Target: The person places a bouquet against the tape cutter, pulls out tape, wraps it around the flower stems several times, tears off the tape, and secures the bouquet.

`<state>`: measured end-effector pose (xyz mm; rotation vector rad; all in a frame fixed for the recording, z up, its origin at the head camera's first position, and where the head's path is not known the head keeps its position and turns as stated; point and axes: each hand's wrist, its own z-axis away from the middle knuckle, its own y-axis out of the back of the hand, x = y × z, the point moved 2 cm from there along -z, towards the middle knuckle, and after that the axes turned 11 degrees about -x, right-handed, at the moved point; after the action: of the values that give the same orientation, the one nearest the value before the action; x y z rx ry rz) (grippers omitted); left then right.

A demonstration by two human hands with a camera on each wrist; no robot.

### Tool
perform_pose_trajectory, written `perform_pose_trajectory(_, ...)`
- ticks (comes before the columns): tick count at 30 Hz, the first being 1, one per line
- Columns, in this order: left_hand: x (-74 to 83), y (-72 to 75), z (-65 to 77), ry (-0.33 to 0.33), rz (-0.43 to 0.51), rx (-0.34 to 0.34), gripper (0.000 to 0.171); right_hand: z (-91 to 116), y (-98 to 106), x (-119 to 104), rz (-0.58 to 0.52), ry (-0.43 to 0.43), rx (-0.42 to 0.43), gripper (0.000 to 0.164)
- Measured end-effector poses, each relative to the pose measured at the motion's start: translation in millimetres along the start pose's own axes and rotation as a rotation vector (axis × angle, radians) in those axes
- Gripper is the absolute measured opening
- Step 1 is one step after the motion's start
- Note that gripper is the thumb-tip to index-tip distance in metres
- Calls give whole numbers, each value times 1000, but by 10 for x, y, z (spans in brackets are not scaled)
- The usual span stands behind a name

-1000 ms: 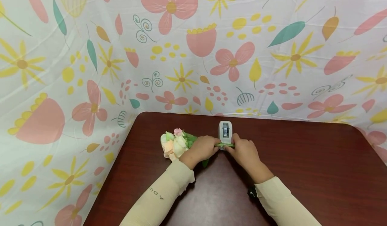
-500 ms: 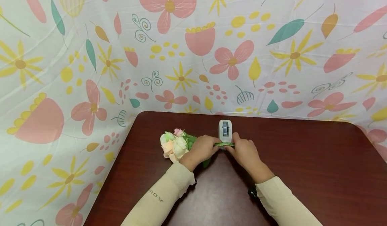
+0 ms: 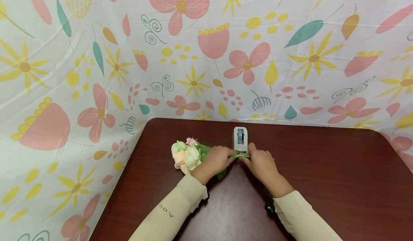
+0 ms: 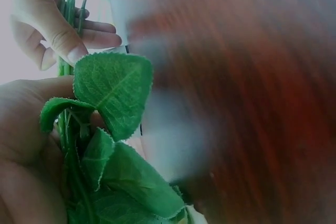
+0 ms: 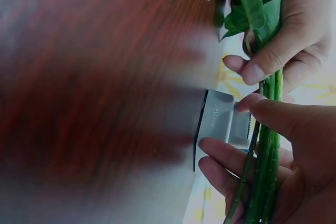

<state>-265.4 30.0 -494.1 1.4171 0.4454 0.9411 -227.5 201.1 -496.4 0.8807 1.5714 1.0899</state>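
A bouquet of artificial-looking flowers (image 3: pixel 187 153), with cream, peach and pink heads, lies toward the left. My left hand (image 3: pixel 217 160) grips its green stems (image 3: pixel 240 155) just below the leaves (image 4: pixel 113 87). On the right, my right hand (image 3: pixel 262 165) holds the lower stems between thumb and fingers, as the right wrist view shows. A white tape dispenser (image 3: pixel 240 137) stands just beyond the stems, its cutter end toward me. In the right wrist view, my right fingertips are close to the dispenser (image 5: pixel 218 116); whether they touch it or any tape, I cannot tell.
A dark reddish-brown table (image 3: pixel 322 173) with rounded corners extends around the hands. Flower-printed cloth (image 3: pixel 245 54) hangs behind it and along its left side. A dark object (image 3: pixel 269 207) shows at the right wrist.
Both hands stay in nearly the same place, still holding the stems. The stems have shifted very slightly toward me, and a little more of the dispenser's cutter end shows.
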Motion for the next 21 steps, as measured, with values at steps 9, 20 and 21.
perform_pose_trajectory(9,30,-19,44,-12,-60,47,33,39,10,-7,-26,-6,12,41)
perform_pose_trajectory(20,45,-35,60,-11,-87,79,34,47,8,-24,-18,-30,41,43)
perform_pose_trajectory(21,44,-38,61,-15,-94,83,34,48,8,-20,-18,-35,34,43)
